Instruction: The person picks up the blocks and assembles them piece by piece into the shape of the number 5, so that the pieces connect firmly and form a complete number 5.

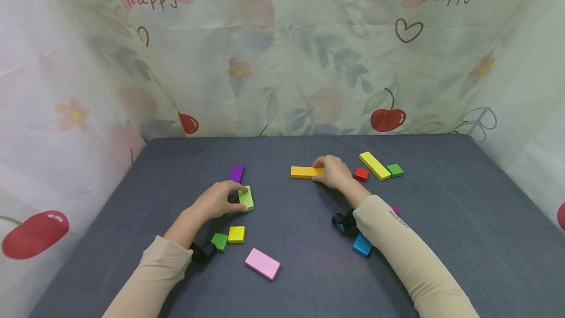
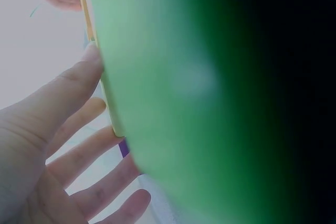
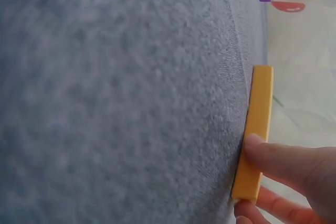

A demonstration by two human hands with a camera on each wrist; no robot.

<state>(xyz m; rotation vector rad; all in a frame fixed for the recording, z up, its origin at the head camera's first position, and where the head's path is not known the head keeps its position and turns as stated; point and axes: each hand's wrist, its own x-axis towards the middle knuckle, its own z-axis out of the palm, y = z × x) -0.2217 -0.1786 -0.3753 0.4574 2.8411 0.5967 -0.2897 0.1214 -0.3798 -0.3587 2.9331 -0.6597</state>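
Note:
Toward the back middle of the table, my right hand (image 1: 334,173) pinches the right end of a long orange-yellow block (image 1: 302,172). The right wrist view shows the thumb and fingers on either side of this block (image 3: 257,108), which lies against the grey cloth. On the left, my left hand (image 1: 217,200) grips a lime-green block (image 1: 247,199) between thumb and fingers at its two ends. A purple block (image 1: 237,173) lies just behind the lime one. In the left wrist view, a blurred green block (image 2: 173,87) close to the camera hides much of the left hand's work.
Near the left wrist sit a green block (image 1: 219,242) and a yellow block (image 1: 236,234); a pink block (image 1: 263,264) lies in front. Right of the right hand are red (image 1: 361,174), long yellow (image 1: 374,166) and green (image 1: 395,170) blocks. A blue block (image 1: 362,245) is partly under the right forearm.

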